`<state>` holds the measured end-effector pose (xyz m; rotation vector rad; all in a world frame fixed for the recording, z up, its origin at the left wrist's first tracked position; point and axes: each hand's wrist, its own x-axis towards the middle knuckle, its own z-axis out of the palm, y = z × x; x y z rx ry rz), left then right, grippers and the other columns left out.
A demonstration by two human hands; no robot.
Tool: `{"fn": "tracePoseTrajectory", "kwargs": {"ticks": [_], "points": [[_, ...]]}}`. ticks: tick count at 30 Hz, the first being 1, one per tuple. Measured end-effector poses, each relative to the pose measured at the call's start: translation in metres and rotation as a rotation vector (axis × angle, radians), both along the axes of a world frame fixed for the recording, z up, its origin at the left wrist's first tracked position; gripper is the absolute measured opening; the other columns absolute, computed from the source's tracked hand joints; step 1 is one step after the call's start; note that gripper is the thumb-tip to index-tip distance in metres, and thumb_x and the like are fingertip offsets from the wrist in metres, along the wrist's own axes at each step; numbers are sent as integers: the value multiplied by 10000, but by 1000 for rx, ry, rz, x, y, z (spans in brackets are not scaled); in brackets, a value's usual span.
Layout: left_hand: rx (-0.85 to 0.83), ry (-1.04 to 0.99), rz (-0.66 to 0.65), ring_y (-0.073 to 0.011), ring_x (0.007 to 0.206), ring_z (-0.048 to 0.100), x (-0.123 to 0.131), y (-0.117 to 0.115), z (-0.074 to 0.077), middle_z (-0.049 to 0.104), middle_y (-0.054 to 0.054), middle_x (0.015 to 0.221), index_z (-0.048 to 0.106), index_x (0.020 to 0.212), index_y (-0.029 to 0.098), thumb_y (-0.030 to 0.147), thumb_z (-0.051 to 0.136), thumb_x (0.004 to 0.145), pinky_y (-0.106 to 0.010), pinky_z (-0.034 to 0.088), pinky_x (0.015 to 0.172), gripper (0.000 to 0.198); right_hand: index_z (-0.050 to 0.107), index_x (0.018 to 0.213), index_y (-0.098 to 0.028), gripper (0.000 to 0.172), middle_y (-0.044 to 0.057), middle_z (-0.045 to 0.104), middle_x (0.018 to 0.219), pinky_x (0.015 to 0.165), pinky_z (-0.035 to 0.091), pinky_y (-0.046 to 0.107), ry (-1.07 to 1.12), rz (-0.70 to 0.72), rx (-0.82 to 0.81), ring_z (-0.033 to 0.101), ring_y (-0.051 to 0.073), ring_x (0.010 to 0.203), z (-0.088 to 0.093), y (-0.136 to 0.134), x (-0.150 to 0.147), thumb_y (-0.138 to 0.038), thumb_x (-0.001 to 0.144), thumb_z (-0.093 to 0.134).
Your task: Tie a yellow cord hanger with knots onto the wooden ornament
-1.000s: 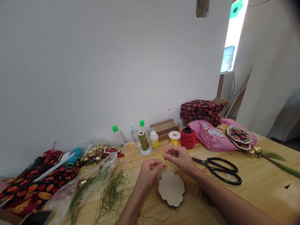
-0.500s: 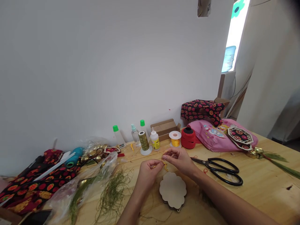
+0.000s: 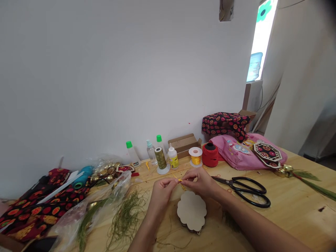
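Right-hand fingertips have come down level with the left since half a second ago; the cord (image 3: pixel 180 180), which hung from the fingers, now runs sideways between them.

At far left, one teal spool (image 3: pixel 82 176) lies on patterned cloth (image 3: pixel 42 210). One clear bag (image 3: pixel 119 189) holds a green tassel (image 3: pixel 90 218); behind it is a heap of gold balls (image 3: pixel 105 171), too crowded to count. One tangle of green thread (image 3: pixel 127 211) lies beside the bag.

Four bottles stand along the wall: two with green caps (image 3: pixel 128 144), one with a pale blue cap (image 3: pixel 149 143), one of glue (image 3: pixel 173 159). One olive spool (image 3: pixel 160 159) stands among them.

Left hand (image 3: pixel 161 190) pinches the cord between thumb and forefinger; right hand (image 3: pixel 199 180) pinches it likewise, just beside. One scalloped plaque (image 3: pixel 192 211) lies flat on the table, just below both hands.

Behind, one carton (image 3: pixel 183 141) rests with its lid up, contents hidden. One yellow spool (image 3: pixel 195 158) and one red spool (image 3: pixel 210 155) make four spools in all. Next come one pair of scissors (image 3: pixel 245 189) and one pink bag (image 3: pixel 236 154), contents hidden, with one octagonal ornament (image 3: pixel 267 153) lying on it.
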<state>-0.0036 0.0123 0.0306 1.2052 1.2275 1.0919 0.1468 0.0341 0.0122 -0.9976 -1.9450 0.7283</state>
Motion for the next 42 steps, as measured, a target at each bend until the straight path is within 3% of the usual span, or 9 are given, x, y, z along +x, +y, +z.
{"fn": "tracePoseTrajectory", "kwargs": {"ticks": [5, 9, 14, 18, 25, 29, 36, 42], "points": [[50, 67, -14, -94, 459, 472, -5, 7, -6, 576, -6, 495, 658, 584, 107, 355, 661, 508, -199, 382, 448, 260, 662, 683, -175, 131, 22, 638, 622, 586, 383, 227, -150, 25, 228, 518, 124, 617, 0, 0, 5, -239, 709, 551], [70, 119, -32, -110, 489, 491, -7, 8, -6, 606, -20, 538, 658, 578, 108, 329, 654, 515, -215, 389, 479, 230, 656, 683, -187, 123, 17, 647, 636, 583, 378, 222, -202, -1, 290, 523, 123, 622, 1, 0, 6, -254, 711, 556], [-28, 74, -54, -30, 319, 271, -5, 4, -3, 400, 77, 336, 599, 526, 114, 336, 636, 542, -165, 219, 343, 226, 643, 656, -199, 128, 20, 652, 652, 597, 369, 230, -253, -19, 392, 522, 128, 635, 4, 0, 8, -262, 719, 552], [-135, -39, -94, -15, 301, 111, -4, 4, -6, 231, 125, 302, 526, 523, 133, 353, 625, 567, -175, 59, 325, 246, 628, 642, -195, 169, 32, 642, 635, 566, 360, 236, -284, -34, 476, 507, 139, 627, 6, -2, 8, -253, 749, 510], [-246, -317, -176, -15, 339, 51, -3, 4, -13, 166, 138, 365, 361, 511, 175, 312, 627, 596, -170, 26, 331, 311, 614, 649, -181, 193, 42, 621, 619, 562, 351, 237, -276, -86, 579, 489, 136, 623, 6, -3, 7, -218, 772, 470], [-244, -330, -184, -10, 335, 46, -2, 4, -11, 153, 141, 372, 382, 525, 168, 305, 634, 594, -166, 17, 326, 295, 613, 662, -187, 194, 37, 627, 639, 577, 357, 241, -245, -101, 571, 490, 131, 625, 5, -3, 7, -212, 778, 460], [-214, -293, -108, -12, 329, 45, -3, 6, -12, 158, 144, 361, 438, 557, 158, 350, 635, 577, -171, 15, 327, 276, 610, 762, -189, 118, 37, 613, 743, 669, 379, 266, -135, -100, 415, 513, 148, 735, 4, -5, 3, -232, 737, 503], [-128, -122, -131, -17, 309, 98, 0, 3, -11, 218, 127, 329, 579, 662, 114, 394, 616, 591, -184, 42, 335, 292, 644, 811, -184, 254, 18, 556, 601, 539, 357, 223, -96, -103, 250, 488, 117, 580, 4, -8, -1, -373, 750, 485]]}}
